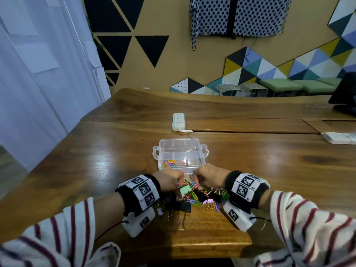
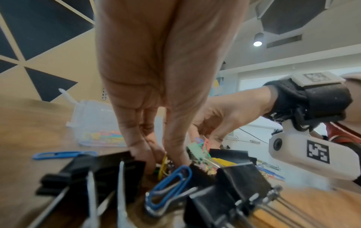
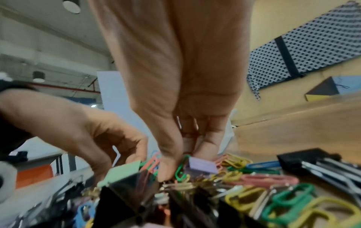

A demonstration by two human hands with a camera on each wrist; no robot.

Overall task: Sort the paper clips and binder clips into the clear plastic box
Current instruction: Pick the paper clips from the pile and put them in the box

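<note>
Both hands dig fingertips-down into the mixed clip pile (image 1: 194, 195). Left hand (image 1: 169, 182) pinches into it at a yellow paper clip (image 2: 163, 165); a real grip I can't confirm. Right hand (image 1: 207, 179) pinches a green paper clip (image 3: 180, 169), probably to free it. Wrists arched. Clear plastic box (image 1: 180, 151) sits just beyond the pile, some paper clips already inside.

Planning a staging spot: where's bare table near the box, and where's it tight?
Bare table left of the box, right of it, and between box and power strip. Crowded: the clip pile in front of the box, under the left hand and right hand.
</note>
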